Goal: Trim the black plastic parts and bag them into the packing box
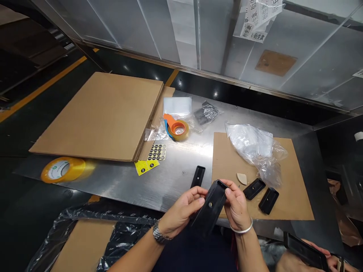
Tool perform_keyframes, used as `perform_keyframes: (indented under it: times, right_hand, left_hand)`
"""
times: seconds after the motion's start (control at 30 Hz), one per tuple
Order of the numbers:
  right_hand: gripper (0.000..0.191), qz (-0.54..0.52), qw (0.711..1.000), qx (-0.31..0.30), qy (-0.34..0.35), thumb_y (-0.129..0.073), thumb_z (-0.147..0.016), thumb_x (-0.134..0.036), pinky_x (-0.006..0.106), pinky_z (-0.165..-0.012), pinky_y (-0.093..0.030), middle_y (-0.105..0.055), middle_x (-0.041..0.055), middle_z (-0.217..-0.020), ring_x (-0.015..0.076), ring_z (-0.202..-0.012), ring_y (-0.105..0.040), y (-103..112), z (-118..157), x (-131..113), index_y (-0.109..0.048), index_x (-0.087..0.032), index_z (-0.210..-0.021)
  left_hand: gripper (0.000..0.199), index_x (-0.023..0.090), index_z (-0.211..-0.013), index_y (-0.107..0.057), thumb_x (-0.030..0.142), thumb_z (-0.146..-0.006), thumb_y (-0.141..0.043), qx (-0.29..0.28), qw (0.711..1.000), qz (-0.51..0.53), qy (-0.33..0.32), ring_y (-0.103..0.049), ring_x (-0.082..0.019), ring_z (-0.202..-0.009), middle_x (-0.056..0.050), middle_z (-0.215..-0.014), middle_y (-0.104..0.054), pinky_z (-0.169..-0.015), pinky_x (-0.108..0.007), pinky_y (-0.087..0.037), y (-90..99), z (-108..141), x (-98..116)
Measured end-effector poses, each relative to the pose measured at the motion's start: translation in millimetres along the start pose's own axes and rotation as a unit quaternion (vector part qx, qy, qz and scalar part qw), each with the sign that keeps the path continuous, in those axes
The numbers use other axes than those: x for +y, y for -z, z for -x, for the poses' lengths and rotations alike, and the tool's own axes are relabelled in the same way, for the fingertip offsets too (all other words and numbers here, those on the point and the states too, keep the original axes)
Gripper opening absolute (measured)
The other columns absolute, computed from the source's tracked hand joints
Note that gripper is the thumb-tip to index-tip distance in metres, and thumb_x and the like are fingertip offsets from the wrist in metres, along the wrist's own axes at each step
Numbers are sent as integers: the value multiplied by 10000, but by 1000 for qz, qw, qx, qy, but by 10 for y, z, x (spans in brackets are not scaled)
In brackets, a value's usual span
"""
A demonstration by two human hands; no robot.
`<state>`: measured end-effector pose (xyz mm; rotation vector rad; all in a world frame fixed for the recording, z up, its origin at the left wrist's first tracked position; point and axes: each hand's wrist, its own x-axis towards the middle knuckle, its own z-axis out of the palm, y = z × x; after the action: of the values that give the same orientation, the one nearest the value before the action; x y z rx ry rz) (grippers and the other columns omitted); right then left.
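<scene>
A long black plastic tray-like part [211,204], with a small hole in its middle, is held tilted above the table's front edge. My left hand [185,207] grips its left side, thumb on top. At its far right corner, my right hand [235,202] pinches the rim. Just behind my left hand lies a similar black part [198,176] on the metal table. To the right of my right hand, two shorter black parts [254,188] [268,200] rest on a cardboard sheet [297,177], near a small beige wedge-shaped piece [242,178].
Stacked cardboard [99,117] covers the table's left side, with a yellow tape roll [62,170] before it. A tape dispenser [177,128], stickers [157,152] and a bagged dark part [207,113] lie mid-table. Clear bags [252,141] sit right. Another person's hands [297,260] hold a black part [306,251].
</scene>
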<state>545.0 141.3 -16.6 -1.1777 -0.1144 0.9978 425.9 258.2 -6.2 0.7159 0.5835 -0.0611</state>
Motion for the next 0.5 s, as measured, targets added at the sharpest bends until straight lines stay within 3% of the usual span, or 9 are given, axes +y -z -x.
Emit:
perform_keyframes:
  times: [0.1, 0.23, 0.3, 0.37, 0.43, 0.5]
  right_hand:
    - [286, -22, 999, -22, 26, -619, -747, -327, 181, -644, -433, -643, 22, -828, 94, -701, -568, -16, 51, -44, -571, -202, -1000]
    - [338, -6, 996, -77, 55, -607, -750, -353, 210, -638, -458, -638, 30, -857, 114, -698, -586, -15, 194, -92, -543, -229, -1059]
    - [349, 33, 991, -90, 91, -587, -761, -365, 253, -723, -466, -627, 45, -923, 144, -793, -587, -33, 289, -126, -531, -241, -1083]
    - [390, 85, 981, -103, 138, -575, -759, -404, 320, -870, -419, -586, 72, -1047, 192, -974, -537, -79, 380, -165, -521, -242, -1109]
    - [525, 112, 972, -132, 160, -592, -721, -471, 362, -948, -365, -508, 82, -1175, 227, -1101, -459, -147, 449, -194, -464, -261, -1184]
    - [683, 110, 969, -150, 162, -623, -677, -504, 357, -955, -367, -443, 66, -1240, 224, -1131, -434, -221, 486, -201, -352, -305, -1271]
  left_hand:
    - [307, 154, -911, -535, 398, -731, -586, -38, 999, 33, 18, -535, -94, -646, -17, -778, -566, -596, -200, -398, -73, 29, -31]
    - [494, 148, -1049, -503, 529, -735, -504, -124, 992, 33, 22, -573, -145, -631, -75, -808, -611, -590, -254, -420, -163, 130, -73]
    - [553, 160, -1085, -517, 547, -691, -550, -134, 990, -17, -38, -577, -167, -721, -75, -853, -613, -664, -274, -434, -179, 177, -85]
    - [564, 200, -1113, -526, 516, -654, -612, -134, 982, -76, -112, -541, -219, -941, -71, -1002, -584, -827, -318, -406, -172, 200, -100]
    - [574, 247, -1151, -508, 474, -642, -646, -128, 970, -123, -167, -432, -257, -1123, -60, -1152, -511, -955, -356, -320, -155, 197, -126]
    - [580, 279, -1180, -479, 438, -650, -654, -110, 961, -163, -197, -385, -261, -1171, -55, -1216, -457, -986, -369, -293, -137, 179, -163]
